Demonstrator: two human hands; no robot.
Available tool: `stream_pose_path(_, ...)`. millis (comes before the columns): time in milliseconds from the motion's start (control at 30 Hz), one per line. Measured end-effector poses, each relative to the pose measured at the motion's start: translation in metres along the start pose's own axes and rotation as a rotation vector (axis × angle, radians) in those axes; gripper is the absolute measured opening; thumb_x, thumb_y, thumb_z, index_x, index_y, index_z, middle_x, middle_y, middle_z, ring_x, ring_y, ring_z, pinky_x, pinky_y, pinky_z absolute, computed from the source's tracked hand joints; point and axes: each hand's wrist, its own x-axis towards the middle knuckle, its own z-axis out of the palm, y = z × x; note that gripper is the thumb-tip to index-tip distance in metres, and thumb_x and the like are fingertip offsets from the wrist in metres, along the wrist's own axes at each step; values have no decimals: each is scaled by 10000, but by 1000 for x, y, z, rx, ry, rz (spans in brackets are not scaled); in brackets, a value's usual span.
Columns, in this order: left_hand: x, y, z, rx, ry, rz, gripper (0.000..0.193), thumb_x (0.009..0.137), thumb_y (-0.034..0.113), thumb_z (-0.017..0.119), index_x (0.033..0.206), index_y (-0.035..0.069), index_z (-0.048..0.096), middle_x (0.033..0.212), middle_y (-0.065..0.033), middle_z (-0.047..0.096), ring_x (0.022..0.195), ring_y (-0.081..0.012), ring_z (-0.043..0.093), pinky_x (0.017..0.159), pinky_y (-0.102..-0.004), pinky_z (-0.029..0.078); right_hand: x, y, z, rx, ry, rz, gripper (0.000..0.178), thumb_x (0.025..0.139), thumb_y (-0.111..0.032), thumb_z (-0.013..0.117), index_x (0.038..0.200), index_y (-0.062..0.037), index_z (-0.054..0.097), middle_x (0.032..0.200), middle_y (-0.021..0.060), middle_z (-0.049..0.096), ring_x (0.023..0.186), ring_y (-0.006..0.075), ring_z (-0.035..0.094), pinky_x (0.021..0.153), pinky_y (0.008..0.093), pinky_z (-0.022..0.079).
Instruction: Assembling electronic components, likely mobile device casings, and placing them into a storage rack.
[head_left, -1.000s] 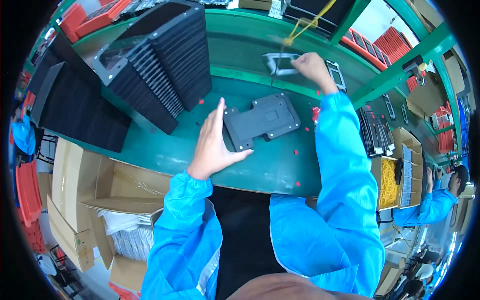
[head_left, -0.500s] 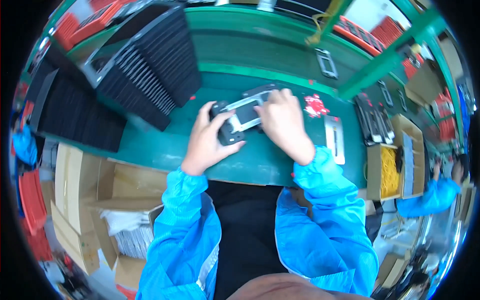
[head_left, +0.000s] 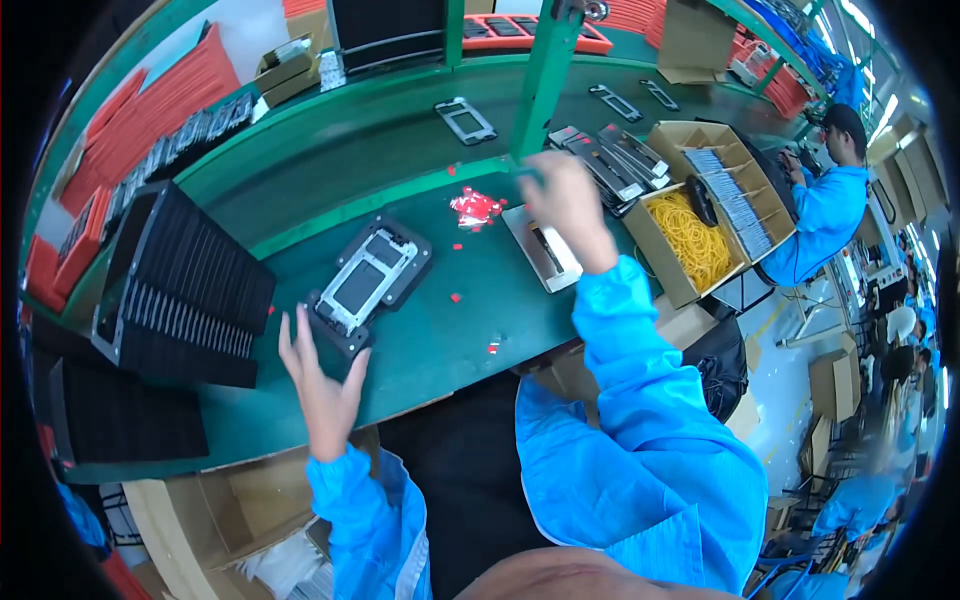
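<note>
A silver phone-like metal frame (head_left: 368, 279) lies in a black block-shaped fixture (head_left: 408, 283) on the green table. At the fixture's near left corner is my left hand (head_left: 323, 388), fingers and thumb spread, the thumb tip close to or touching its edge. My right hand (head_left: 572, 208) is raised to the right, over a flat white piece with a dark strip (head_left: 541, 250). Motion smears its fingers, so whether they hold anything is unclear. Between fixture and right hand lies a pile of small red-and-white bits (head_left: 475, 207), with a few red scraps scattered nearby.
Tall stacks of black trays (head_left: 190, 285) stand at the left. Dark flat parts (head_left: 612, 165) and a carton of yellow bands (head_left: 690, 240) sit at the right. A green post (head_left: 545, 80) rises behind my right hand. A co-worker in blue (head_left: 830, 215) sits far right.
Both hands have come off the silver frame and fixture, which now lie left of the red bits. My right hand has swung right toward the white piece. The view has turned right.
</note>
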Motion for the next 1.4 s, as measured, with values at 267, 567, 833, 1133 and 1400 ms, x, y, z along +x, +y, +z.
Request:
stream_pose_path(267,-41,-6,0,-550,294,-134,583,963,33,596,1518,-7,422,1414,-188,507,1262,-294,559,1089,-430,448,-13,81,-44,-464,-76,201,209,879,-145,705,1053,-48,767,977,178,747,944,375,700,833,473,552)
stream_pose_path(567,-19,93,25,-1208,-52,-45,816,1021,572,531,1553,1,294,1494,-206,418,1339,-335,518,1080,-481,468,-70,-150,-64,502,19,-392,264,859,8,727,1121,-15,750,1026,162,744,903,350,709,813,414,577)
stream_pose_path(833,-56,55,45,-1042,-112,-112,896,950,437,695,1621,60,237,1528,-226,388,1359,-337,484,990,-458,514,-88,-210,-42,1279,-321,-100,225,923,-29,710,1134,41,679,1192,140,672,1068,241,654,914,371,540)
stream_pose_path(1133,-60,62,51,-480,5,313,938,814,153,828,1611,161,332,1437,-240,449,1141,-433,596,843,-423,564,-121,-196,-47,1738,-417,409,218,973,-139,736,1109,-8,628,1063,58,615,930,116,595,799,254,479)
stream_pose_path(1400,-66,68,40,-1436,-595,-280,819,1013,508,582,1632,114,217,1466,-233,467,1124,-332,640,672,-347,605,-33,-121,-45,1297,-559,34,190,958,-166,728,833,-48,646,826,20,617,774,116,575,675,260,436)
